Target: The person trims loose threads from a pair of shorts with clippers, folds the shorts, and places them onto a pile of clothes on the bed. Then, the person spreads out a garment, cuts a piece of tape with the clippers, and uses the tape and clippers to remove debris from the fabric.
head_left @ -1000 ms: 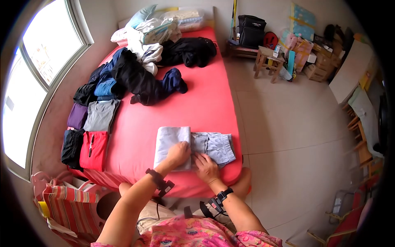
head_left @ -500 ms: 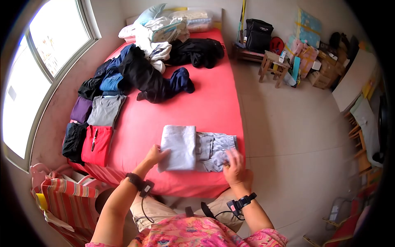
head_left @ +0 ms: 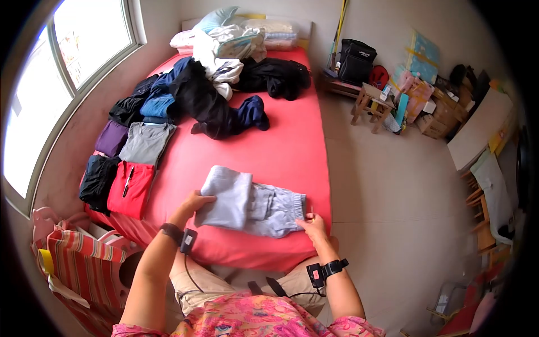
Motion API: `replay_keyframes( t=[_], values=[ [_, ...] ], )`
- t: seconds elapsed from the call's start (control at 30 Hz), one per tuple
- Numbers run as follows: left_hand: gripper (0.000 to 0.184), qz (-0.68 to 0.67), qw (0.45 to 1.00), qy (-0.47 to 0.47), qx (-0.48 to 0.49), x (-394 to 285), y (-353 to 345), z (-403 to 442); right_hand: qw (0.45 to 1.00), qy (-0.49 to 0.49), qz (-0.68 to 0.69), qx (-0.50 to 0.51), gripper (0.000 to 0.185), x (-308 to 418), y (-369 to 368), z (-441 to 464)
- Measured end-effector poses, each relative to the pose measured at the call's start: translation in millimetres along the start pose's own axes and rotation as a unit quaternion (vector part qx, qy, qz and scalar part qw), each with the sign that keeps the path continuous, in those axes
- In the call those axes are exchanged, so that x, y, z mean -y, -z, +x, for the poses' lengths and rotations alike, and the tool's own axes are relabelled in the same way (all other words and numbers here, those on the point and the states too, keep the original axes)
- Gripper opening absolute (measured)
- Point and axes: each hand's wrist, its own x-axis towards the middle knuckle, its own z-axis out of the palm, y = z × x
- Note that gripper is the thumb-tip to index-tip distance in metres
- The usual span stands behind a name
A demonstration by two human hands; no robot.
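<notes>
Light grey trousers point(head_left: 227, 196) lie partly folded on the red bed sheet near the front edge, the folded legs at the left and the elastic waistband at the right. My left hand point(head_left: 197, 203) grips the left edge of the folded part, its fingers partly under the cloth. At the waistband's lower corner, my right hand point(head_left: 314, 226) pinches the fabric between thumb and fingers. A strap with a small black device sits on each wrist.
Folded red point(head_left: 131, 190), grey point(head_left: 147, 143), purple point(head_left: 112, 138) and black point(head_left: 99, 182) clothes line the bed's left side. Loose dark clothes point(head_left: 210, 104) lie farther back. A striped bag point(head_left: 84, 258) stands at lower left, a wooden stool point(head_left: 371, 104) beyond the bed's right side.
My hands have moved from pressing on the trousers to gripping their two ends. The trousers have shifted left and now lie at a slight slant.
</notes>
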Motion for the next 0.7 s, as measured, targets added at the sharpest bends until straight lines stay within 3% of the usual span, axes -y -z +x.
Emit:
replay_keyframes(
  t=[0.1, 0.2, 0.37, 0.4, 0.53, 0.7],
  values=[
    [0.047, -0.01, 0.998, -0.011, -0.055, 11.7, 47.0, -12.2, 0.999, 0.015, -0.012, 0.028, 0.046, 17.2, -20.8, -12.3],
    [0.05, 0.105, 0.981, -0.023, -0.159, 34.4, 92.4, -10.9, 0.997, 0.056, -0.032, 0.03, 0.03, 8.7, -35.9, -2.6],
    [0.053, 0.241, 0.948, -0.065, -0.195, 8.8, 89.2, -33.8, 0.996, -0.046, 0.025, 0.075, 0.023, 40.3, -20.9, -8.7],
    [0.053, 0.242, 0.948, -0.064, -0.195, 1.0, 86.3, -35.3, 0.991, -0.085, 0.043, 0.092, 0.023, 41.8, -17.3, -8.6],
    [0.053, 0.373, 0.908, -0.051, -0.183, -47.4, 73.0, -49.3, 0.989, -0.077, 0.066, 0.11, 0.024, 34.4, -13.1, -9.6],
    [0.054, 0.43, 0.884, -0.15, -0.109, -104.2, 35.1, -78.1, 0.988, -0.066, 0.085, 0.114, 0.025, 35.7, -14.5, -12.6]
  ],
)
